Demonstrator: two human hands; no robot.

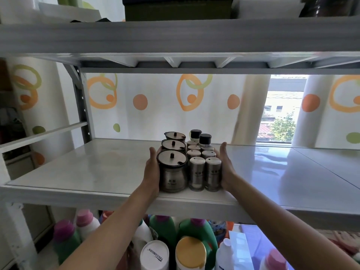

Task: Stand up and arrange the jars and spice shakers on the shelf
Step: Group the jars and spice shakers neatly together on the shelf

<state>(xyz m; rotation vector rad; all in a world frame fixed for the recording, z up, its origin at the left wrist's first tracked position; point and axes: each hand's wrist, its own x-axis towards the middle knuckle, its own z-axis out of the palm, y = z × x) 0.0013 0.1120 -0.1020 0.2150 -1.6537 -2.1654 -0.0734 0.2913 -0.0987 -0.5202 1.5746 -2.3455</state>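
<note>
On the white shelf (97,172), three steel jars with knobbed lids stand upright in a line going back, the nearest jar (172,170) by the front edge. To their right stand several steel spice shakers (205,172) in two columns, and behind them two black-capped bottles (200,137). My left hand (153,170) lies flat against the left side of the jars. My right hand (226,166) lies flat against the right side of the shakers. Both hands press the group from the sides with fingers extended; neither wraps round any item.
The upper shelf (175,36) hangs low overhead with boxes on it. A grey upright post (80,106) stands at the back left. Detergent bottles (165,234) crowd the shelf below. A patterned curtain and a window lie behind.
</note>
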